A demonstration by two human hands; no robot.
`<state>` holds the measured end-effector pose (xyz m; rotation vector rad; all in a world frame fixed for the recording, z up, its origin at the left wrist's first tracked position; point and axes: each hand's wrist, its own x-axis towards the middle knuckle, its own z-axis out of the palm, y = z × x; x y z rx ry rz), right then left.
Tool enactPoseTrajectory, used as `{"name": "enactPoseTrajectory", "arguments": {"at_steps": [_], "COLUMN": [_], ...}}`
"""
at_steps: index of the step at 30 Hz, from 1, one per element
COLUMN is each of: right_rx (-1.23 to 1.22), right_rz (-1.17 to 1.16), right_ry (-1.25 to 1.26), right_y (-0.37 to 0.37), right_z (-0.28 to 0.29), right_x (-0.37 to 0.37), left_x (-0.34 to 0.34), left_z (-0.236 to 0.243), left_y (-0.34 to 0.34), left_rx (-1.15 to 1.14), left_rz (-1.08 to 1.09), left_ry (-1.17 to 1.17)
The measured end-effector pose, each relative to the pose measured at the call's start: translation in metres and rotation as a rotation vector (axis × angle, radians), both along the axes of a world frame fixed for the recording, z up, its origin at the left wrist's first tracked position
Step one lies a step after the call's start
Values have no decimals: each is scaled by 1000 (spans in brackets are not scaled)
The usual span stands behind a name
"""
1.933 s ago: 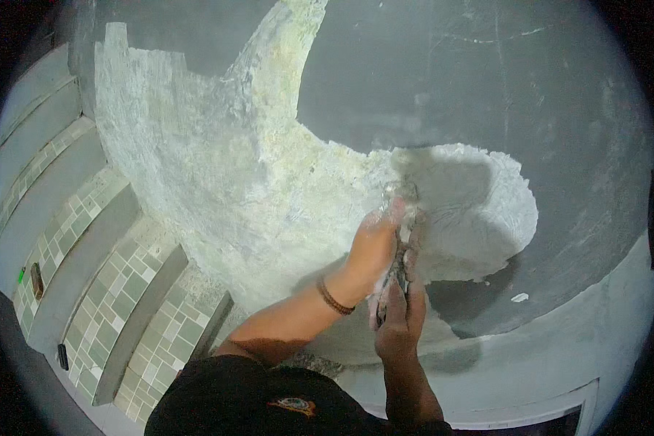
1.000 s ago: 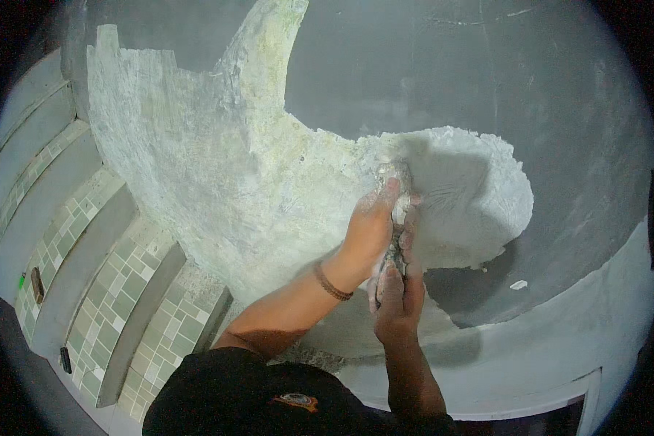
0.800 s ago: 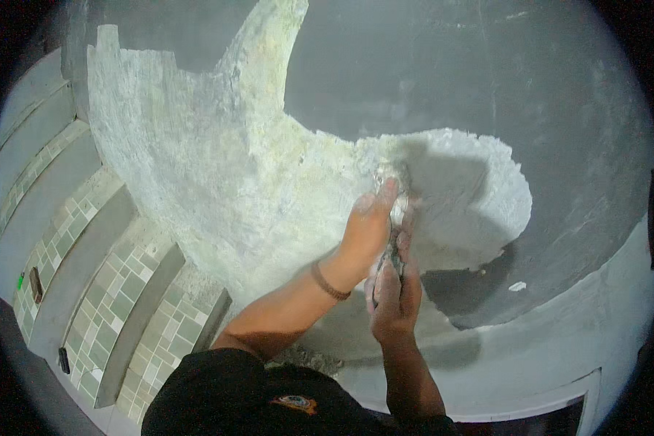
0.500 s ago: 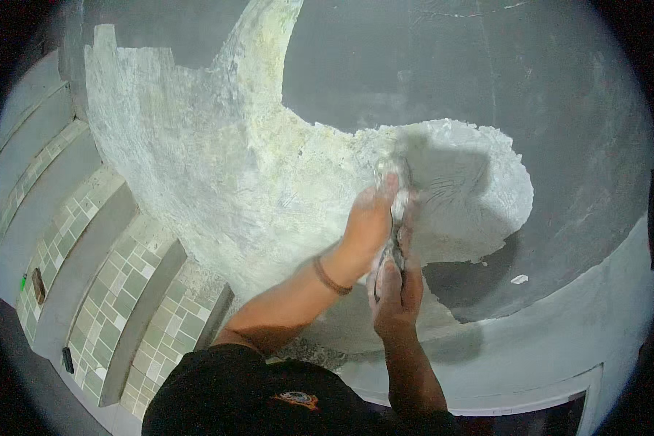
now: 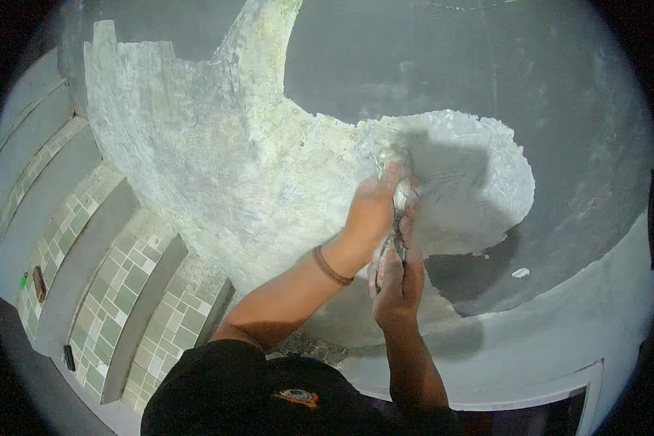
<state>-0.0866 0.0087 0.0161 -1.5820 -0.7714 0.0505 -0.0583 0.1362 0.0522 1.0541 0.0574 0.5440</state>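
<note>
Both hands come together in front of the wall, with whitish smears on their fingers. My left hand (image 5: 370,211), a brown band round its wrist, is closed on the upper part of a narrow, whitish-smeared tool (image 5: 392,158), its thumb lying along it. Lower down, my right hand (image 5: 400,291) closes round the dark, handle-like end. Fingers cover much of the tool, so its exact kind cannot be made out. Beyond the hands, a broad white plaster patch (image 5: 196,138) with ragged edges spreads across the dark grey wall (image 5: 385,58).
Tiled steps (image 5: 109,276) climb along the left, with a brown block (image 5: 39,282) and a small black object (image 5: 68,357) on them. A white flake (image 5: 520,273) shows on the lower right of the surface. A pale door frame (image 5: 592,392) stands at the lower right.
Both hands stay together on the tool, shifting slightly upward with it. The left forearm is raised a little. The view has tilted slightly.
</note>
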Motion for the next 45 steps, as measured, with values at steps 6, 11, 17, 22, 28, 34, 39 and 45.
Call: {"name": "enactPoseTrajectory", "arguments": {"at_steps": [6,11,17,22,28,34,39,45], "right_rx": [-86,77,-154,-25,-82,-110,-159,-181], "right_rz": [34,-50,12,52,21,9,0,32], "right_ry": [-21,-344,33,57,-50,-53,-13,-74], "right_y": [4,14,11,19,17,14,11,14], "right_z": [9,7,12,-20,-35,-37,-34,-27], "right_x": [13,9,8,-9,-11,-5,4,3], "left_x": [8,1,3,-8,-12,-9,-8,-18], "left_z": [7,7,0,-39,-49,-50,-45,-27], "left_y": [10,7,17,17,20,16,14,20], "left_rx": [141,140,87,-85,-75,-219,-173,-77], "left_rz": [125,71,101,20,-11,-27,-4,182], "left_ry": [-47,-25,-28,137,12,-7,91,31]}}
